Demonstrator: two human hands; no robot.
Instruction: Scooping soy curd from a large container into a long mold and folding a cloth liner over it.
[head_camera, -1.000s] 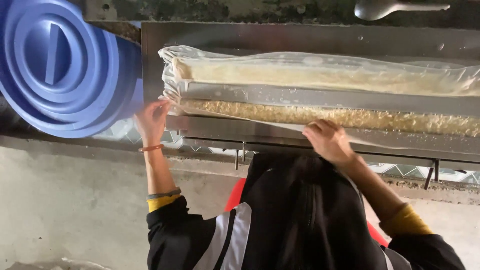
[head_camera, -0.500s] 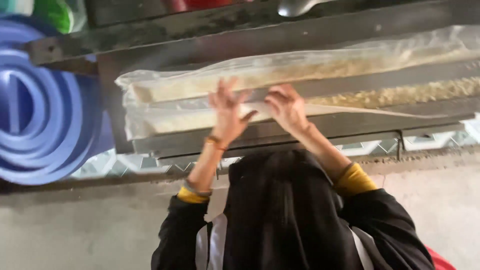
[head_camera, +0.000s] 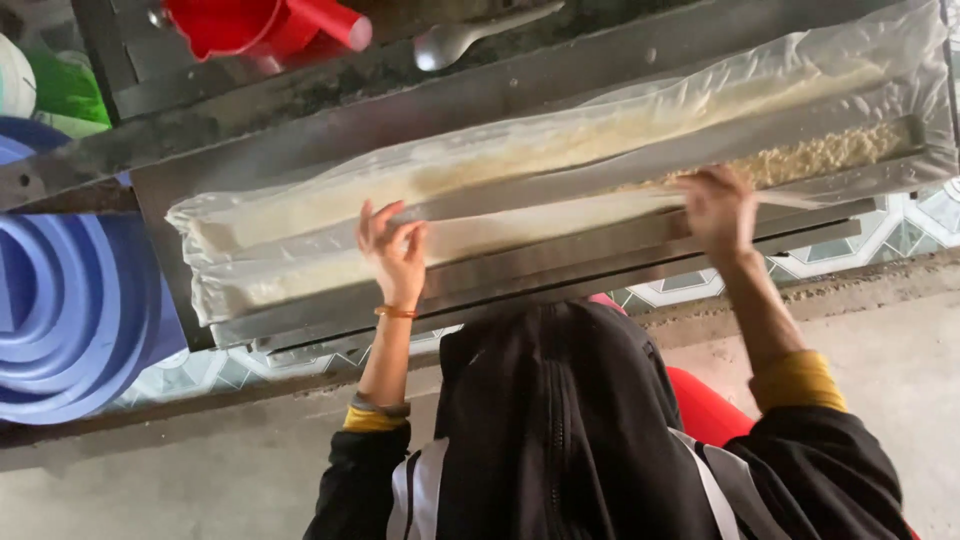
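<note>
The one long metal tray (head_camera: 300, 160), lined with one clear plastic sheet (head_camera: 560, 135), is lying across the middle. The sheet could be tearing or slipping, spilling the pale crumbly filling (head_camera: 820, 152), if pulled unevenly. The right hand (head_camera: 716, 205) is pinching its near edge; the left hand (head_camera: 393, 258) is resting half open, fingers spread. One blue lid (head_camera: 60, 300), one red jug (head_camera: 250, 25) and one spoon (head_camera: 470, 38) are lying around.

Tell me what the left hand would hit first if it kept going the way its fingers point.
The left hand points up-frame across the clear plastic sheet it already rests on; next likely the pale filling beneath, though depth is unclear.
</note>
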